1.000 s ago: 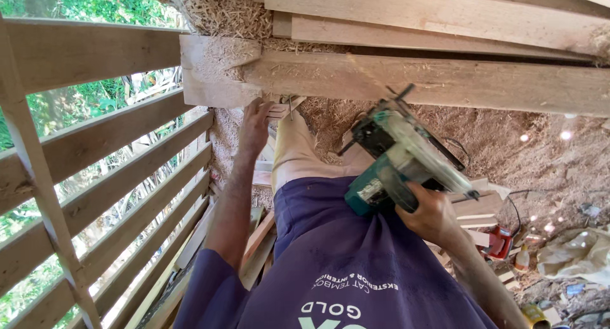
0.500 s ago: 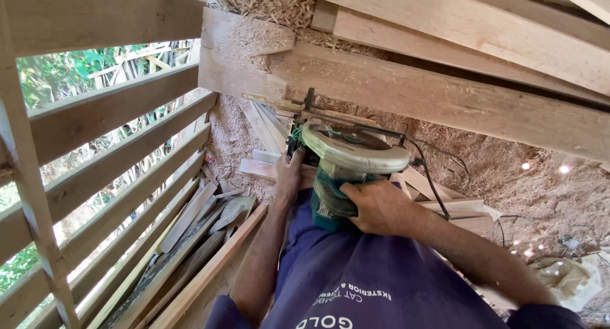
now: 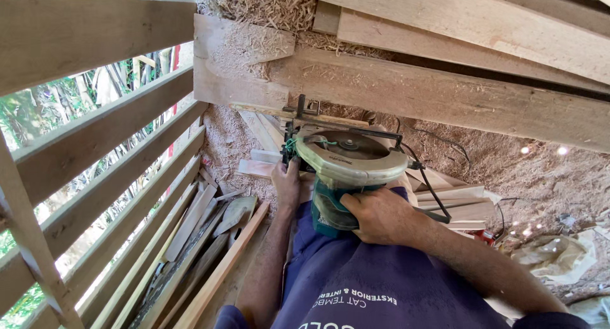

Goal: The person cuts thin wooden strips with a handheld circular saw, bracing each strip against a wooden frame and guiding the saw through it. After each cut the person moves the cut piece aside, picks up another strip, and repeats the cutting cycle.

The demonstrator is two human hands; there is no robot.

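A teal circular saw (image 3: 346,161) with a pale blade guard sits against the underside of a thick wooden beam (image 3: 445,94). My right hand (image 3: 381,216) grips its rear handle. My left hand (image 3: 286,181) is closed on the saw's front left side, next to its black base plate. The saw's black cord (image 3: 438,199) loops off to the right. A thin wooden strip (image 3: 273,110) lies along the beam just above the saw's base.
A slatted wooden wall (image 3: 95,145) runs along the left. Offcut boards (image 3: 210,234) lie piled on the ground beside it, more offcuts (image 3: 454,199) at the right. Sawdust covers the ground (image 3: 540,170). More planks (image 3: 476,24) are stacked above the beam.
The saw has swung from held up at the right to flat against the beam. My left hand left the beam and now holds the saw's front. The view has tilted downward.
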